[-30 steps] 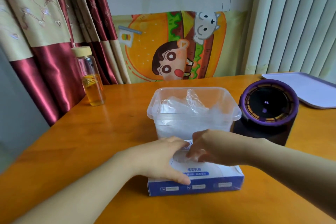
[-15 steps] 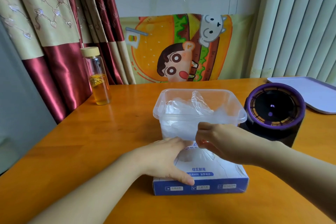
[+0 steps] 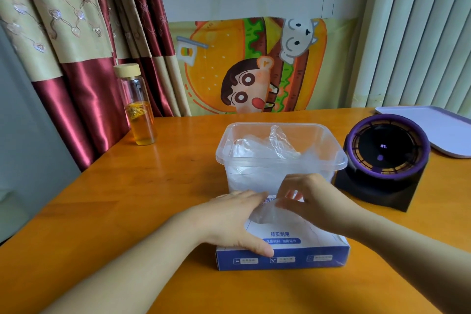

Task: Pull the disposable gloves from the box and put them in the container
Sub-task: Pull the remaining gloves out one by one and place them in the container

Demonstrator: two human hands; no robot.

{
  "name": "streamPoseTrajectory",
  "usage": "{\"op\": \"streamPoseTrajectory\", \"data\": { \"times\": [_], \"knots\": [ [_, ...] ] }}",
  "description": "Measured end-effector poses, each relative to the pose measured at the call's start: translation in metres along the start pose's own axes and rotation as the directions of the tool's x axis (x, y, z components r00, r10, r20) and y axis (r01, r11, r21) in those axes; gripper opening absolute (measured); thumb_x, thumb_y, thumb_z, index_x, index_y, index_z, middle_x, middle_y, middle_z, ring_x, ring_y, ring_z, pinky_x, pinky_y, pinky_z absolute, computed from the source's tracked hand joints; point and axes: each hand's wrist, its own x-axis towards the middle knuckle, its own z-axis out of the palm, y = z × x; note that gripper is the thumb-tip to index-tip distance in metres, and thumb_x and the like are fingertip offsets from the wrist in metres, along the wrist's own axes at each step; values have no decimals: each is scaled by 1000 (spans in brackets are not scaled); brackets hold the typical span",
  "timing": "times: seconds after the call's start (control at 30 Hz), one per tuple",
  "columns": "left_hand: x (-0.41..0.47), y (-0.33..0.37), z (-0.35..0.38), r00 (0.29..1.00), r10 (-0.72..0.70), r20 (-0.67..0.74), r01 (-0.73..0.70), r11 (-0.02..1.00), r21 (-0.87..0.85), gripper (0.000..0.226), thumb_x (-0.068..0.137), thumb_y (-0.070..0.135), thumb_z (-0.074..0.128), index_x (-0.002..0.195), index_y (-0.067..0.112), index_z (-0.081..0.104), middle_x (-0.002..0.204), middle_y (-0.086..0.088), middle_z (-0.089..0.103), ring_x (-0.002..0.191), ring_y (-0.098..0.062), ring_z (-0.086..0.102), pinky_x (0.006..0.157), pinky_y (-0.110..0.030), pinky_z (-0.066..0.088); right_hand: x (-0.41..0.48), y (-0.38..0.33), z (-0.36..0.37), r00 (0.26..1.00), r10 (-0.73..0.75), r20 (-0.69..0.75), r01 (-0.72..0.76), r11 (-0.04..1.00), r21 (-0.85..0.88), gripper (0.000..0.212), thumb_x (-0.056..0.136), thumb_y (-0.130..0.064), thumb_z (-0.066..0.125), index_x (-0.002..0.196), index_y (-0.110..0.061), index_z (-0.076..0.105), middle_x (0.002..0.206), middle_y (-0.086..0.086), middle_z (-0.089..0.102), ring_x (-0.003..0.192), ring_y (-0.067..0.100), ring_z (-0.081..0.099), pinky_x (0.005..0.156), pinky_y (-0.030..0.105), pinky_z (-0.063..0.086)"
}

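Note:
A blue and white glove box lies flat near the table's front edge. My left hand presses down on its top left, fingers straight, thumb over the front edge. My right hand pinches a clear disposable glove that stretches up out of the box's opening. Just behind the box stands a clear plastic container with several crumpled clear gloves inside.
A glass bottle of amber liquid with a wooden lid stands at the back left. A black and purple round device sits right of the container, and a pale tray lies behind it. The wooden table ends at curtains and a cartoon poster.
My right hand went from the box opening upward with a glove between its fingers, and the glove now stretches out of the box. My left hand stays pressed on the box.

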Motion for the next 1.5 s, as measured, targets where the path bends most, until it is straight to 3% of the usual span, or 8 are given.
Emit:
{"op": "streamPoseTrajectory", "data": {
  "times": [0.33, 0.53, 0.7, 0.87, 1.03, 1.13, 1.27, 1.5],
  "knots": [
    [-4, 5, -3, 999, 40, -9, -41, 997, -59, 80, 74, 61, 70, 138, 35, 30, 141, 12, 44, 125, -13, 44, 103, -32, 39, 9, -17, -35, 875, 138, -464, -20, 968, 250, 5, 89, -20, 62, 84, -20, 62, 78, -18, 59, 74, -10, 56, 65, 1, 41],
    [-4, -1, -9, 999, 33, -17, -37, 966, -254, 89, 73, 59, 72, 144, 47, 19, 141, 31, 38, 123, 5, 42, 96, -12, 35, 21, -18, -68, 910, 112, -398, -37, 981, 193, 8, 91, -28, 58, 85, -26, 62, 82, -14, 63, 80, 1, 58, 65, 5, 40],
    [-18, -6, -30, 981, -82, -176, -2, 901, -433, 107, 59, 71, 63, 149, 44, 13, 135, 26, 44, 121, 5, 47, 99, -17, 40, 19, -13, -79, 903, 142, -405, -20, 957, 290, 10, 90, -29, 60, 82, -26, 64, 82, -10, 68, 75, -3, 62, 63, 6, 43],
    [-33, 14, -52, 815, -115, -568, -190, 873, -450, 82, 68, 61, 64, 132, 58, 14, 132, 30, 37, 117, 11, 44, 90, -10, 40, 20, -18, -77, 880, 115, -460, 53, 940, 336, 12, 88, -29, 60, 76, -31, 61, 78, -13, 68, 77, -3, 64, 65, 5, 44],
    [-31, 28, -45, 599, 32, -800, -210, 970, -118, 85, 75, 58, 59, 134, 60, -3, 144, 33, 9, 130, 17, 9, 96, 6, 12, 13, -27, -63, 933, -130, -334, 163, 984, 74, 6, 88, -29, 61, 86, -33, 66, 84, -25, 63, 79, -8, 61, 75, 7, 46],
    [-27, 26, -30, 704, 123, -699, -78, 992, 95, 79, 81, 57, 59, 143, 54, 10, 150, 26, -5, 128, 14, -4, 112, -15, 4, 10, -12, -33, 956, -254, -148, 228, 958, -173, 10, 89, -23, 64, 92, -20, 73, 89, -9, 67, 77, 6, 62, 71, 20, 51],
    [-17, 24, -3, 896, 170, -411, -80, 971, 227, 58, 86, 61, 53, 139, 43, 38, 141, 22, 34, 132, -1, 27, 118, -29, 12, 1, 7, -3, 966, -259, 12, 249, 916, -314, 8, 83, -18, 63, 86, -18, 71, 81, 0, 62, 72, 23, 62, 46, 24, 44],
    [-1, 8, 11, 956, 48, -291, -63, 997, -42, 40, 93, 39, 55, 133, 37, 52, 132, 21, 52, 117, -5, 51, 101, -32, 45, -3, 9, -14, 999, -12, 51, 19, 988, -150, 38, 93, -33, 56, 130, -25, 56, 120, -9, 63, 103, 6, 60, 90, 18, 46]
  ]
}}
